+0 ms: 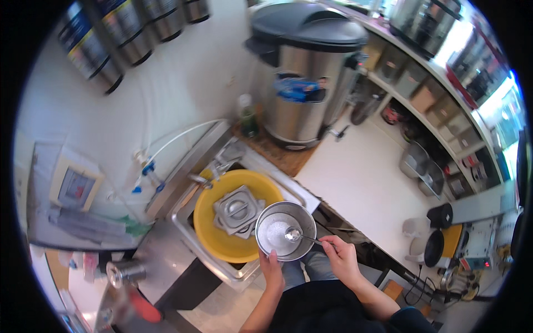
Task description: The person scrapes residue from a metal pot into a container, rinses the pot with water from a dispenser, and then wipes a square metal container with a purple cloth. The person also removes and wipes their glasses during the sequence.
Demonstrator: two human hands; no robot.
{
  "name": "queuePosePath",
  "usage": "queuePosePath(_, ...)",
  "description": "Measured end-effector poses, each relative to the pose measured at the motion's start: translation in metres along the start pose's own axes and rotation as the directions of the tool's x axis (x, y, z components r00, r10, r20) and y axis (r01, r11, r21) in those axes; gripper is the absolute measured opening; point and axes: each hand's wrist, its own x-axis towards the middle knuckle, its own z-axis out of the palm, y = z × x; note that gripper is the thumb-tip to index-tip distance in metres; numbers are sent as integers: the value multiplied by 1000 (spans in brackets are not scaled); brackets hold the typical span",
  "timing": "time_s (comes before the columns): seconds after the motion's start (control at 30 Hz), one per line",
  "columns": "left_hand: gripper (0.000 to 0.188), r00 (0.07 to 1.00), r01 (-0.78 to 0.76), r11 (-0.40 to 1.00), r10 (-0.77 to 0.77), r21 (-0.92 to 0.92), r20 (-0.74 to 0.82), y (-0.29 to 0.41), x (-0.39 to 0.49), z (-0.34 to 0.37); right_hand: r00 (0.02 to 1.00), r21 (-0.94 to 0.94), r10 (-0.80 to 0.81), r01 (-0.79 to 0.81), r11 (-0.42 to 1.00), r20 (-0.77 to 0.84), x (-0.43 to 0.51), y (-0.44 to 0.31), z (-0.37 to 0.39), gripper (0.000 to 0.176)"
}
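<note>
A round metal pot (307, 212) is held at its near rim by my left hand (271, 266). My right hand (342, 258) grips the thin handle of a metal spoon or ladle (293, 234), whose shiny head is inside the pot, over something whitish at the bottom. Beside the pot, partly behind it, a yellow plastic basin (208, 245) rests in the metal sink (183, 233). Stacked metal container lids (237, 208) lie in the basin.
A faucet (200, 180) reaches over the basin. A large stainless steel urn (300, 95) with a spigot stands on a brown board (287, 158) by the white counter (358, 175). A metal canister (125, 273) is at the lower left.
</note>
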Motion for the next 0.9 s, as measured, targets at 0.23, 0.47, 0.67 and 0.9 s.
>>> queuePosePath(0.23,69,904,166,948,-257,272,341,-54,12,82,938,97,130,-104,990,-322,-24,59,-67,19)
queuePosePath(0.47,66,775,110,777,-458,620,437,-148,23,146,736,470,288,47,881,-612,-77,92,-124,23)
queuePosePath(0.67,76,669,79,688,-574,722,473,-208,16,190,603,179,132,18,984,-787,-120,89,-156,26)
queuePosePath(0.9,73,617,-16,593,-627,805,475,-247,-11,219,520,352,283,37,935,-806,-130,90,-168,25)
